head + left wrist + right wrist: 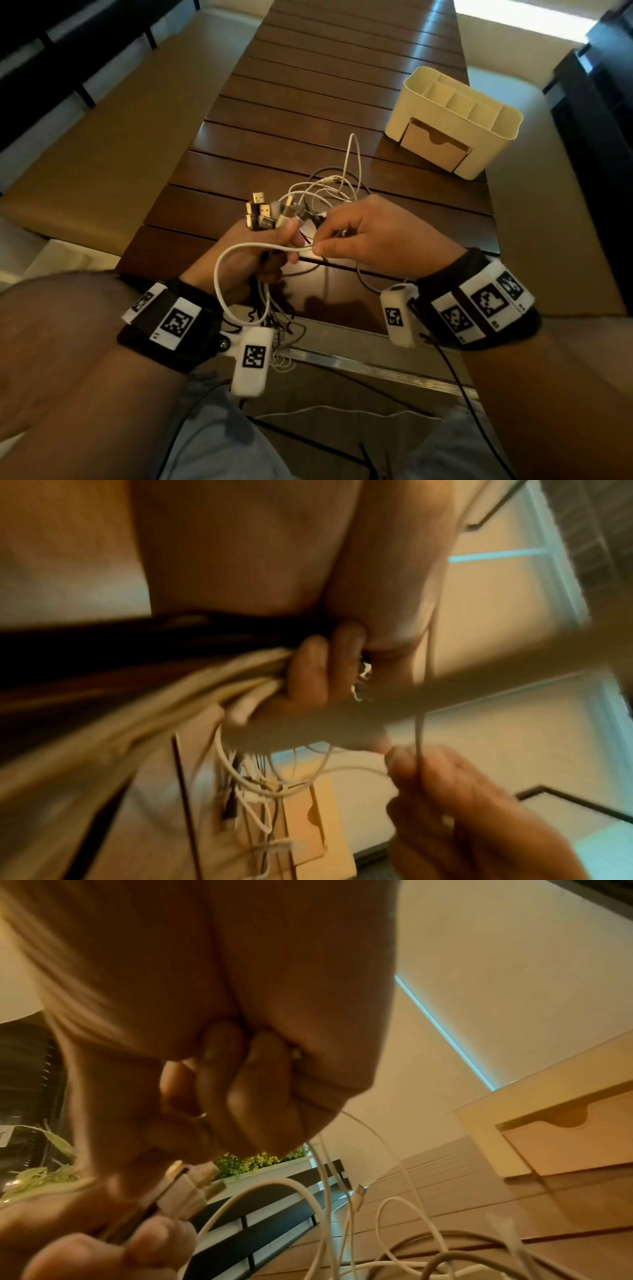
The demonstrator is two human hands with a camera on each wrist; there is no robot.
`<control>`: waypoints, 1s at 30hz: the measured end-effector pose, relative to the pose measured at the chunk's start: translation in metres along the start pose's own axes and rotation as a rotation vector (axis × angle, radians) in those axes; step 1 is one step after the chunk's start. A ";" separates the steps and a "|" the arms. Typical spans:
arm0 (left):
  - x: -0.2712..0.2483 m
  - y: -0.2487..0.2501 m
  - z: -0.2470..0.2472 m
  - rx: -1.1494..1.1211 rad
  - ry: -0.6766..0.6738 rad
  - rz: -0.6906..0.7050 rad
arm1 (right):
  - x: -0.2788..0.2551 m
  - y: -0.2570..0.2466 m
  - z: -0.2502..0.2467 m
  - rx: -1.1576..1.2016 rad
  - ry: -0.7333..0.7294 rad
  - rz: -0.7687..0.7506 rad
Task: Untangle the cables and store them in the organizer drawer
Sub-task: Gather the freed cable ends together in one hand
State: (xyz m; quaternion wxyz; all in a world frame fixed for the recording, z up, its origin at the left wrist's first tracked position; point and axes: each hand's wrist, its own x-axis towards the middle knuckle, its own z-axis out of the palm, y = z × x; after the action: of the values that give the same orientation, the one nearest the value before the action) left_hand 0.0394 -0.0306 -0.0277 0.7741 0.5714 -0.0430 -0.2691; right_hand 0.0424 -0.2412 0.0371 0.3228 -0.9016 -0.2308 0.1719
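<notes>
My left hand [260, 246] grips a bundle of cables, their USB plugs [260, 212] sticking up out of the fist; its curled fingers [318, 669] show in the left wrist view. My right hand [356, 233] pinches a white cable [239, 248] that loops down round the left wrist. More tangled white and grey cables [329, 188] lie on the brown slatted table [308, 102] beyond both hands. The cream organizer [455, 120] stands at the far right; its cardboard drawer [435, 147] looks slightly pulled out. The drawer [565, 1139] also shows in the right wrist view.
The table's near metal edge [359, 366] runs below my wrists, with cables hanging over it onto my lap. Beige bench seats [102, 154] flank the table. A planter with yellow flowers [253, 1161] stands far off.
</notes>
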 end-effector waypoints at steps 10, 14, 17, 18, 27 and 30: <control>-0.007 0.019 -0.015 -0.058 -0.087 0.121 | 0.001 0.003 0.002 0.008 0.165 -0.029; -0.017 0.035 -0.032 -0.130 -0.070 0.268 | -0.007 0.026 -0.018 0.084 0.261 0.086; -0.024 0.034 -0.028 0.270 -0.042 0.147 | -0.008 0.031 -0.024 0.165 0.356 0.101; -0.023 0.028 -0.022 0.479 -0.090 0.063 | -0.007 0.030 -0.025 0.170 0.357 0.098; -0.013 0.011 0.021 0.489 0.263 0.301 | 0.002 0.019 0.000 -0.032 0.116 0.071; -0.012 0.010 0.026 0.463 0.270 0.317 | 0.004 0.008 0.006 -0.054 0.222 -0.034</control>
State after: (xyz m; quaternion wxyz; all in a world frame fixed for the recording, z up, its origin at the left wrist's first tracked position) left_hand 0.0227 -0.0457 -0.0066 0.6546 0.7491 -0.0885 -0.0498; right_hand 0.0458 -0.2413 0.0270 0.3249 -0.9195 -0.2134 0.0595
